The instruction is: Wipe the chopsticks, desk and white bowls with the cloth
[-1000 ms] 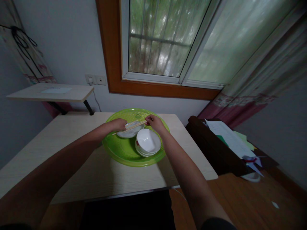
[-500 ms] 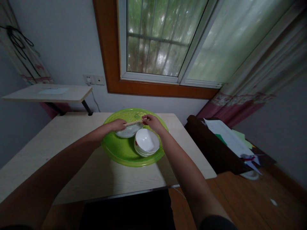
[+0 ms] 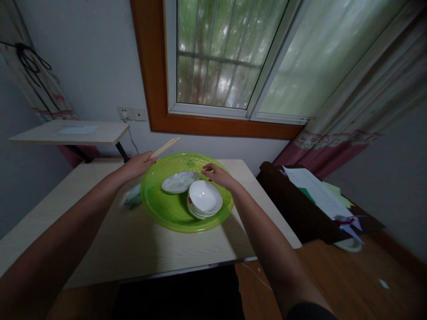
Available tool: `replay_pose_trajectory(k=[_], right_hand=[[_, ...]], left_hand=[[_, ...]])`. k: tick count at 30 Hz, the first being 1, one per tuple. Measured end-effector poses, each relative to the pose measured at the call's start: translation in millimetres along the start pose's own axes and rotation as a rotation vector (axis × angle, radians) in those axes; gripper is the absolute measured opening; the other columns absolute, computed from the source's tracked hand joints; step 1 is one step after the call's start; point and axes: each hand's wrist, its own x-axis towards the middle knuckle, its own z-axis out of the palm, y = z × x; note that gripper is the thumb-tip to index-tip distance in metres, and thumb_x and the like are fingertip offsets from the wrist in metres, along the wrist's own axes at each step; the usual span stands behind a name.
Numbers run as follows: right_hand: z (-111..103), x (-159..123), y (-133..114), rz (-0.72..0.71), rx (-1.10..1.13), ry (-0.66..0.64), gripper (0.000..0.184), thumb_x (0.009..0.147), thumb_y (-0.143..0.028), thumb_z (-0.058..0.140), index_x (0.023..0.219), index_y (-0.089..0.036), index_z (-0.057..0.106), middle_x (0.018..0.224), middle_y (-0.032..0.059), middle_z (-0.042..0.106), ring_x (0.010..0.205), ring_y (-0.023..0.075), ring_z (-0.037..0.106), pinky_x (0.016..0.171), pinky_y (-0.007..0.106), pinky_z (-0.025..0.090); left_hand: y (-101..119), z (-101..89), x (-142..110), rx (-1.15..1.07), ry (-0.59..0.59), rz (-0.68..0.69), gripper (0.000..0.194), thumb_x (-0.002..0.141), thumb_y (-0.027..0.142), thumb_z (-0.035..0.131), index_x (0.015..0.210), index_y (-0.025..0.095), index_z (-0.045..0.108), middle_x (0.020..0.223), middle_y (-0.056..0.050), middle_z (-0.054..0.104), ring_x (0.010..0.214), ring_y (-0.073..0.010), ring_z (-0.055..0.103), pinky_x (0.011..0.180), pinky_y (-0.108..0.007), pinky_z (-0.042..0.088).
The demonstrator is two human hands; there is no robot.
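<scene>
Over the pale wooden worktop, the left hand is gripping slim wooden chopsticks outside the round green plastic basin, stacked white bowls and a pale oval dish are sitting inside, and the loosely open, apparently empty right hand is hovering.

tray on table | dish, bowls in tray | bowls before and right of dish
</scene>
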Motion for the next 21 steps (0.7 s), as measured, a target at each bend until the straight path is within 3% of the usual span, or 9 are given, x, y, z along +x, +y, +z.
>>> replay_pose_trajectory(k=[4,8,11,14,18,21], right_hand=[[-4,-13,3,0.001,-0.138,-0.092,0.025,0.11,-0.037,0.075,0.126,-0.018,0.074,0.135,0.0134,0.08,0.12,0.0256,0.077,0.107,0.037,0.06],[-9,-19,2,0.026,-0.137,-0.268,0.037,0.114,-0.048,0.066,0.134,-0.018,0.072,0.138,0.015,0.079,0.122,0.0288,0.076,0.104,0.038,0.061],[-14,-21,2,0.026,-0.098,-0.417,0.047,0.112,-0.055,0.066,0.139,-0.016,0.071,0.138,0.0161,0.08,0.122,0.0301,0.076,0.101,0.037,0.062],[-17,-18,4,0.042,-0.101,-0.561,0.058,0.101,-0.055,0.079,0.141,-0.014,0.072,0.139,0.0182,0.08,0.12,0.0322,0.078,0.097,0.038,0.064],[-19,-6,5,0.103,-0.262,-0.648,0.05,0.089,-0.049,0.088,0.119,-0.01,0.082,0.123,0.019,0.085,0.115,0.0369,0.08,0.094,0.04,0.066],[-17,3,6,0.218,-0.291,-0.706,0.05,0.081,-0.048,0.093,0.11,-0.01,0.083,0.117,0.0199,0.086,0.108,0.0385,0.082,0.087,0.041,0.069]], left_hand=[[-27,-17.2,-22,0.078,0.054,-0.131,0.031,0.092,0.056,0.056,0.08,0.027,0.059,0.076,-0.003,0.063,0.08,-0.027,0.064,0.074,-0.034,0.05],[-39,-19.2,-43,0.093,0.032,-0.199,0.04,0.092,0.065,0.053,0.081,0.027,0.059,0.072,-0.003,0.06,0.079,-0.0285,0.064,0.071,-0.035,0.051],[-33,-19.1,-48,0.065,0.016,-0.164,0.048,0.092,0.073,0.052,0.084,0.027,0.065,0.077,-0.005,0.067,0.088,-0.0316,0.068,0.076,-0.037,0.055],[-22,-18.2,-47,0.069,-0.032,-0.095,0.051,0.093,0.073,0.052,0.09,0.025,0.072,0.083,-0.007,0.073,0.095,-0.0329,0.07,0.083,-0.038,0.057],[-5,-7.2,-44,0.09,-0.148,0.011,0.052,0.1,0.069,0.047,0.089,0.023,0.07,0.088,-0.008,0.075,0.09,-0.0287,0.07,0.085,-0.037,0.056],[5,8.2,-41,0.085,-0.224,0.055,0.044,0.1,0.058,0.048,0.104,0.023,0.074,0.093,-0.007,0.077,0.091,-0.0276,0.072,0.085,-0.036,0.056]])
